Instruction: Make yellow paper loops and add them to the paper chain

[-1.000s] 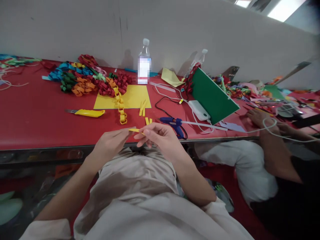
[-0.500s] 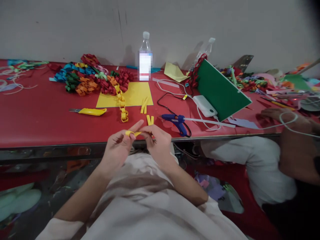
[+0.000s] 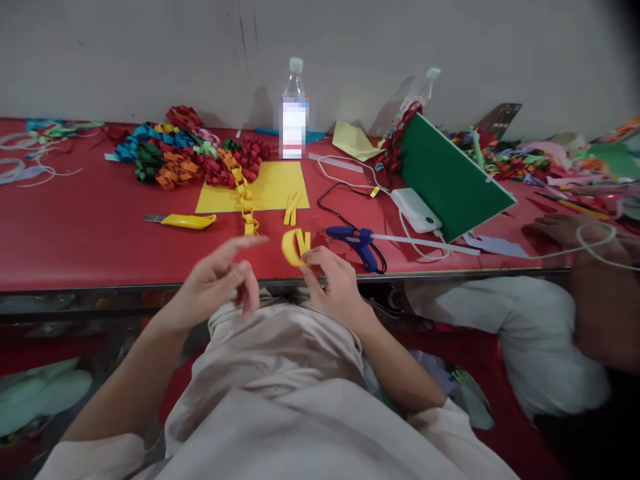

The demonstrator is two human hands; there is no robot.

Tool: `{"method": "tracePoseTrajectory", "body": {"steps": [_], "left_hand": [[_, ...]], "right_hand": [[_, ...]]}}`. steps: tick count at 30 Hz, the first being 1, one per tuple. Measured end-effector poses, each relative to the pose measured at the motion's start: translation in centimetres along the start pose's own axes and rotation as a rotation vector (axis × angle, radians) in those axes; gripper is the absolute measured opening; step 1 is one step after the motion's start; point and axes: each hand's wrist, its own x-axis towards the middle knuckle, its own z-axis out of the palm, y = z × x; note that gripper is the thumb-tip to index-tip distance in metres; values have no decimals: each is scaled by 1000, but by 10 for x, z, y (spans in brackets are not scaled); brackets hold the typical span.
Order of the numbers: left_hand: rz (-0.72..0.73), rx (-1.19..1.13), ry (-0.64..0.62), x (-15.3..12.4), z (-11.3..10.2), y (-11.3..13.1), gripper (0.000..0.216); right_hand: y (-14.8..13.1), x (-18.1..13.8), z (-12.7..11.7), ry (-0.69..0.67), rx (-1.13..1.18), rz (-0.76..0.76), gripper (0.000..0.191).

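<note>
Pinched between the fingertips of my right hand (image 3: 333,280) is a curled yellow paper strip (image 3: 291,249), held just above the table's front edge. My left hand (image 3: 220,280) is apart from it, fingers spread and holding nothing. Beyond my left hand, a yellow paper chain (image 3: 245,200) runs down over a yellow sheet (image 3: 277,183) from a heap of many-coloured paper chains (image 3: 175,163). Loose yellow strips (image 3: 291,209) lie on the sheet's edge, and others sit partly behind the curled one. A blue glue gun (image 3: 355,243) with a long glue stick lies right of my right hand.
A yellow craft knife (image 3: 187,221) lies at left on the red table (image 3: 90,233). Behind stands a water bottle (image 3: 295,110). At right are a white power bank (image 3: 415,210), cables, a leaning green board (image 3: 450,180) and paper scraps. Another person's hand (image 3: 560,233) rests far right.
My left hand has let go of the yellow strip and drawn back to the left, its fingers opening. My right hand keeps the strip, which now shows as a wide curl.
</note>
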Motion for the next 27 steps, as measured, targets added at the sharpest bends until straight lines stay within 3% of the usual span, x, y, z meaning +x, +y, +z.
{"method": "tracePoseTrajectory", "body": {"steps": [1, 3, 5, 8, 14, 18, 21, 23, 27], "left_hand": [[154, 237, 197, 7, -10, -2, 43], [330, 770, 304, 24, -29, -9, 37], [422, 1094, 212, 43, -45, -20, 32], [464, 1274, 120, 61, -57, -34, 28], [457, 927, 300, 53, -53, -40, 22], [437, 654, 414, 35, -41, -34, 29], [411, 515, 419, 26, -34, -33, 27], [423, 409, 441, 23, -30, -35, 23], [399, 207, 476, 21, -22, -41, 38]], "right_hand": [[0, -4, 2, 43, 44, 107, 11], [0, -9, 8, 62, 184, 257, 18], [0, -11, 13, 77, 351, 344, 31], [1, -7, 21, 142, 496, 458, 43], [2, 7, 28, 159, 795, 551, 42], [2, 16, 29, 135, 805, 529, 30], [4, 22, 30, 32, 654, 443, 29], [4, 25, 31, 15, 450, 309, 21], [2, 30, 34, 7, 82, 9, 33]]}}
